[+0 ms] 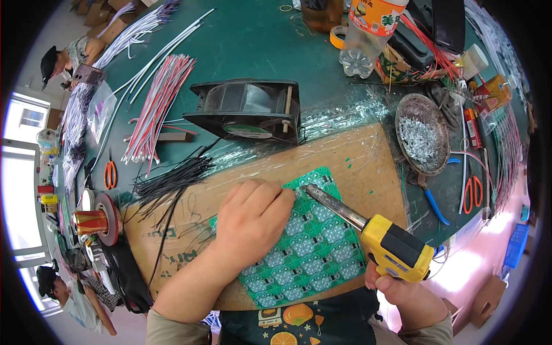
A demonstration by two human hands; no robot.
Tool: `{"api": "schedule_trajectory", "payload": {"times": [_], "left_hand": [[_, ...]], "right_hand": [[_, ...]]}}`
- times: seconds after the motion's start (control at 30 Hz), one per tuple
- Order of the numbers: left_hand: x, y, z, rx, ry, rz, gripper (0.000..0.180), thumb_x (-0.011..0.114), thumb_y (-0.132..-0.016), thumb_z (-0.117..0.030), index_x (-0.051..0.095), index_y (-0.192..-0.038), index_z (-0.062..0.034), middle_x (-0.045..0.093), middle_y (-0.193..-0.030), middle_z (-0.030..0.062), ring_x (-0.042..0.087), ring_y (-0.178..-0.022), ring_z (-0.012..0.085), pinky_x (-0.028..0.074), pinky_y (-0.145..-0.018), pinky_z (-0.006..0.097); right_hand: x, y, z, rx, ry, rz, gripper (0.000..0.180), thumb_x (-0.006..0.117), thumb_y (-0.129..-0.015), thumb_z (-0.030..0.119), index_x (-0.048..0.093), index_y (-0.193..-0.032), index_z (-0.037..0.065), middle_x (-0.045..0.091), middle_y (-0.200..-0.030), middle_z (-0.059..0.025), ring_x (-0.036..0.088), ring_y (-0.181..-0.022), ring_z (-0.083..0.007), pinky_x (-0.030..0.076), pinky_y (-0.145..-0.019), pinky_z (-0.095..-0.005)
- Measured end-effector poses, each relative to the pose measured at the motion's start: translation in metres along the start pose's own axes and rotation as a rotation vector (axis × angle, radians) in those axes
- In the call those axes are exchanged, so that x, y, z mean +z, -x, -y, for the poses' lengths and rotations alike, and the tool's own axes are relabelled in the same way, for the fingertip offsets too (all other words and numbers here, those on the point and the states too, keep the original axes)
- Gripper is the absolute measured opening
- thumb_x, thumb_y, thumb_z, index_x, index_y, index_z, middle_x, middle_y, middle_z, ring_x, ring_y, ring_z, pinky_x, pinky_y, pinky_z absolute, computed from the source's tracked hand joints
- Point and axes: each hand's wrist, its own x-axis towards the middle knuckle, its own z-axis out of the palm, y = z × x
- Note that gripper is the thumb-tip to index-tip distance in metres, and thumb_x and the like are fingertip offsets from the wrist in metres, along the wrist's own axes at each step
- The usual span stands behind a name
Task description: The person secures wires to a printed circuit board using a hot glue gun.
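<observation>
A green panel of circuit boards (305, 247), many small repeated units in one sheet, lies on a brown board (356, 149). My left hand (253, 215) rests over its upper left part, fingers curled and pinched together near the top edge. What the fingertips hold, if anything, is hidden. From the right, my right hand (397, 287) grips a yellow and black soldering gun (399, 247). Its metal barrel points up and left, with the tip at the panel's top, close to my left fingertips. Black wires (175, 175) lie in a bundle just beyond my left hand.
A black fan (247, 109) stands behind the brown board. At right are a dish of solder scraps (422, 135), blue-handled pliers (435, 205) and orange scissors (472, 194). Red and white wires (161, 109), a solder spool (106, 218) and a plastic bottle (368, 40) surround the workspace. Two people sit at left.
</observation>
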Motion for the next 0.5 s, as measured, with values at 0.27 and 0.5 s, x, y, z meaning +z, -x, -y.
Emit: {"api": "schedule_trajectory", "payload": {"times": [0.27, 0.5], "left_hand": [[-0.0002, -0.0003, -0.0022, 0.017, -0.042, 0.000, 0.024, 0.066, -0.065, -0.007, 0.064, -0.089, -0.0045, 0.061, -0.086, 0.0060, 0.060, -0.076, 0.0221, 0.047, -0.066, 0.033], [0.0003, -0.0009, -0.0027, 0.018, -0.045, 0.002, 0.025, 0.066, -0.064, -0.007, 0.064, -0.088, -0.0042, 0.060, -0.086, 0.0062, 0.060, -0.077, 0.0222, 0.048, -0.066, 0.033]], "right_hand": [[0.0037, -0.0011, 0.0004, 0.012, 0.001, -0.040, 0.065, 0.076, -0.080, 0.034, 0.044, -0.126, 0.001, 0.051, -0.071, -0.0041, 0.049, -0.061, -0.0136, 0.044, -0.058, -0.0303], [0.0024, -0.0035, 0.0026, -0.009, 0.086, -0.023, 0.060, 0.075, -0.082, 0.033, 0.045, -0.120, -0.002, 0.053, -0.072, -0.0057, 0.051, -0.061, -0.0142, 0.046, -0.056, -0.0297]]}}
